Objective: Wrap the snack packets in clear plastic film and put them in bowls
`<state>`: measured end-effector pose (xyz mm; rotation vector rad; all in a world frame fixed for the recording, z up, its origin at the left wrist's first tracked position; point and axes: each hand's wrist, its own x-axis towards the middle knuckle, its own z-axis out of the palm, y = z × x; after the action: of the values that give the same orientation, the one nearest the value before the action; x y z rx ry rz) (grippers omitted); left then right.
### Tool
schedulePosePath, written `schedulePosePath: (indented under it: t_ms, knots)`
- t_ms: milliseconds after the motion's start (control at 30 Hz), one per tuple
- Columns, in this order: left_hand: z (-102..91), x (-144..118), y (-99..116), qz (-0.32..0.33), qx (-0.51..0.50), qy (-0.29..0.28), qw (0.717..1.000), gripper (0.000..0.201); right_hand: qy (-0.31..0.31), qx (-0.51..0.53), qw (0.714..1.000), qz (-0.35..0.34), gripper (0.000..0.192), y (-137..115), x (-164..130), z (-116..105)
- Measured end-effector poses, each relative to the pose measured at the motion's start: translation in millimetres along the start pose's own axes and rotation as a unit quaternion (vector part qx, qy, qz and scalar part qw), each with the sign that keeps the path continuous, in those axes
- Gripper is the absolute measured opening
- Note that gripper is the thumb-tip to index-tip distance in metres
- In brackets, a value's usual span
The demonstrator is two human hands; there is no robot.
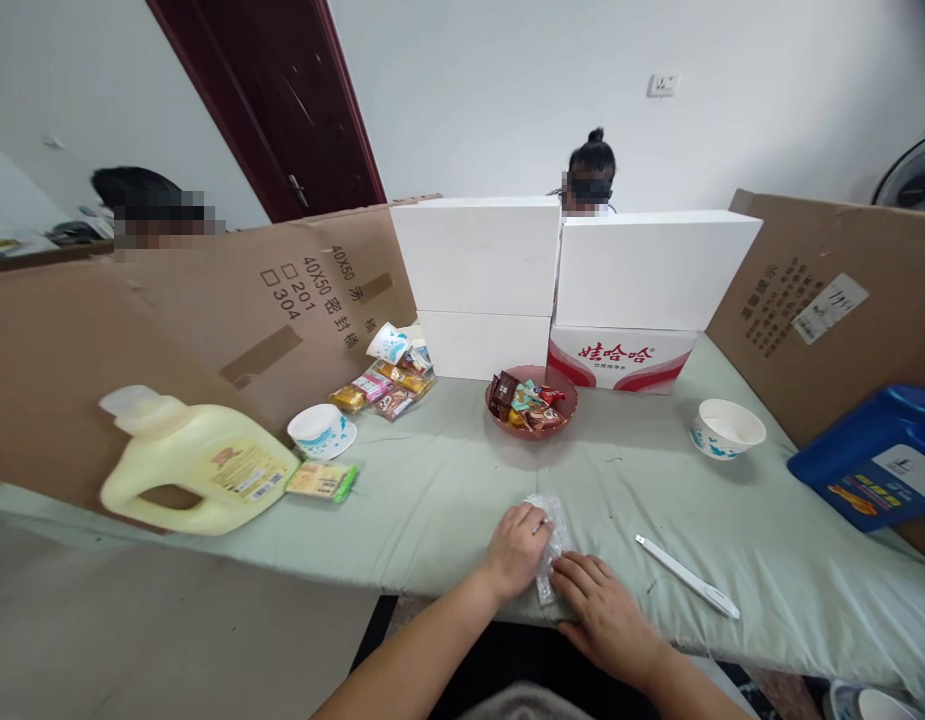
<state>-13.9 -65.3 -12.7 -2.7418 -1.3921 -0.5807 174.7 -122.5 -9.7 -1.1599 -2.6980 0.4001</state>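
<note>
Left hand [516, 548] curls over the clear packet [558, 530], grip unclear. Right hand [604, 605], thumb apart from fingers, touches its edge, presumably steadying it.

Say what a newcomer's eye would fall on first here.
Probably the pale yellow jug at far left and the blue container at far right. A reddish bowl of wrapped snacks sits between them, before white boxes. In the foreground, the left hand and right hand touch crinkled clear plastic.
</note>
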Motion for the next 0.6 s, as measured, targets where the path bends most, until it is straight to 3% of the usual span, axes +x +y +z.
schedulePosePath:
  t_ms: [100, 267, 333, 400, 500, 600]
  knots:
    - [-0.3, 4, -15, 0.073, -0.061, -0.024, 0.995, 0.018, 0.019, -0.008, 1.000, 0.010, 0.052, -3, -3, 6]
    - [-9.2, 13, -37, -0.011, -0.052, 0.012, 0.998, 0.020, 0.029, -0.020, 0.999, -0.001, 0.053, -2, -4, 7]
    - [-11.0, 15, -36, -0.028, -0.042, 0.042, 0.998, 0.019, 0.035, -0.029, 0.999, -0.007, 0.053, -2, -4, 8]
    - [-9.6, 16, -30, 0.016, -0.060, 0.046, 0.997, 0.019, 0.053, -0.042, 0.998, -0.010, 0.051, -2, -4, 12]
    - [-3.8, 14, -17, 0.089, -0.092, -0.004, 0.992, 0.017, 0.102, -0.063, 0.993, -0.012, 0.046, -3, -4, 20]
    - [0.8, 11, -12, 0.070, -0.085, -0.040, 0.993, 0.027, 0.153, -0.078, 0.985, -0.010, 0.041, -7, -6, 27]
